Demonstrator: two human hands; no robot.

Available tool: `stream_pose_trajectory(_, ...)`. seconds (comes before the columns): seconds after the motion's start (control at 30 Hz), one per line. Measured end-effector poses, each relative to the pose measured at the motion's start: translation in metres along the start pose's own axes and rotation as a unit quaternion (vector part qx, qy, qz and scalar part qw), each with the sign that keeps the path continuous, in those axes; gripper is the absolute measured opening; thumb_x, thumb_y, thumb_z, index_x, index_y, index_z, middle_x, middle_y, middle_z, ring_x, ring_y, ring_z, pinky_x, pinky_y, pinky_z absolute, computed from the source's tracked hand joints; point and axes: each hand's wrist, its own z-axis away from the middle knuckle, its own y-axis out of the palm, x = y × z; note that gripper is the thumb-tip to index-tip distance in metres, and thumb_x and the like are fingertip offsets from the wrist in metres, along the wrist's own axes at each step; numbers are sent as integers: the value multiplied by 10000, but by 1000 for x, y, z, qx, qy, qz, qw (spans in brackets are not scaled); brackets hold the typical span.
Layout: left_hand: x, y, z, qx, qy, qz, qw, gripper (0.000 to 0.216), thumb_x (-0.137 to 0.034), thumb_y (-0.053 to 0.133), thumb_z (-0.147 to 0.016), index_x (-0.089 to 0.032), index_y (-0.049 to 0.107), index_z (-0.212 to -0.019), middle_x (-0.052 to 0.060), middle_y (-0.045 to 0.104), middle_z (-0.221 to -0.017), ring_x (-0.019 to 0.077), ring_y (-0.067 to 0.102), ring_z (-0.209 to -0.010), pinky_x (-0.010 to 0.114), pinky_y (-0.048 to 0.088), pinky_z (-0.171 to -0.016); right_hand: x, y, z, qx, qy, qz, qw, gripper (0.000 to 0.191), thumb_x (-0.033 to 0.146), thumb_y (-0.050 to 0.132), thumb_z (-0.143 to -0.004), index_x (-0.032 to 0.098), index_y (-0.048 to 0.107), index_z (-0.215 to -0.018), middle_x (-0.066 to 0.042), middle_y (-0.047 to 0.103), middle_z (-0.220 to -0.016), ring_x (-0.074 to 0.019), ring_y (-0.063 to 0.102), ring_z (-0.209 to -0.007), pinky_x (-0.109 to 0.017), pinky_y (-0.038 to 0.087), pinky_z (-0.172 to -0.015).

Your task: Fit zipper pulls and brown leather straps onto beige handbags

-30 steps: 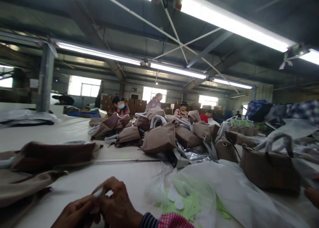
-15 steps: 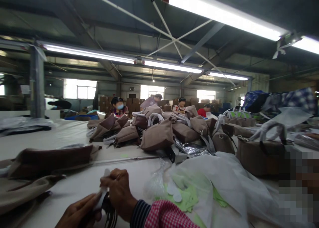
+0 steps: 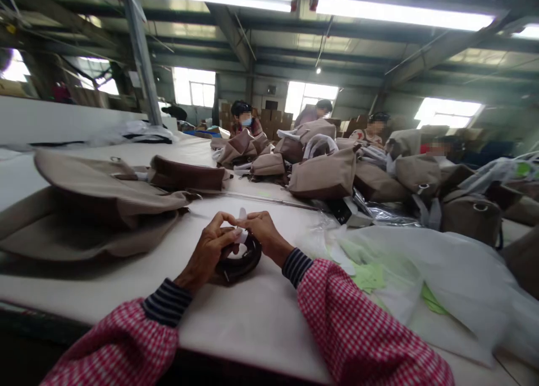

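Over the white table, my left hand and my right hand meet with their fingertips closed on a white strip. The strip passes around one side of a dark brown coiled strap. This coil lies on or just above the table under my fingers, and part of it is hidden by my left hand. What the strip is made of, I cannot tell. Left of my hands lies a large taupe bag on its side, with a dark brown trimmed piece behind it.
Taupe bags with wrapped handles are heaped across the far side. At right, a clear plastic sheet partly covers several light-green pieces. Several people sit or stand beyond the heap. The table's front edge runs below my forearms.
My view has swung left and down, so both forearms now show. The white strip is now around the coiled strap, whose loops hung loosely below my hands before.
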Motion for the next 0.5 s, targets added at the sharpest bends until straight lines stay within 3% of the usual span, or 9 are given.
stream_pose_trajectory(0.07, -2, 0, 2, 13, 6, -7, 1000, 368, -475, 725, -886, -231, 472, -993, -43, 630, -591, 66, 344, -438, 145, 204, -429, -3, 1, 1, 23, 39, -1, 999, 270, 330, 789, -642, 177, 582, -559, 13, 556, -498, -132, 497, -467, -252, 353, -440)
stream_pose_trajectory(0.17, -4, 1, 1, 30, 6, -19, 999, 363, -479, 725, -882, -222, 526, -1046, -48, 612, -590, 71, 354, -451, 155, 212, -442, -5, 0, 1, 24, 36, 6, 999, 284, 344, 802, -634, 174, 587, -563, 0, 572, -497, -139, 502, -459, -255, 343, -427)
stream_pose_trajectory(0.37, -2, -2, -6, 17, 35, -128, 991, 360, -551, 634, -941, -195, 666, -987, 3, 646, -774, 133, 553, -632, 211, 384, -535, -12, -7, -2, -45, -55, 8, 997, 310, 427, 753, -687, 172, 596, -605, 36, 521, -517, -106, 443, -494, -249, 304, -478)
stream_pose_trajectory(0.5, -5, -3, -8, 17, 110, -232, 966, 337, -528, 649, -922, -200, 728, -926, 45, 707, -935, 213, 652, -899, 280, 497, -744, -14, -12, -5, -68, -114, 32, 991, 270, 403, 718, -714, 157, 647, -626, 47, 500, -550, -96, 410, -557, -244, 300, -536)
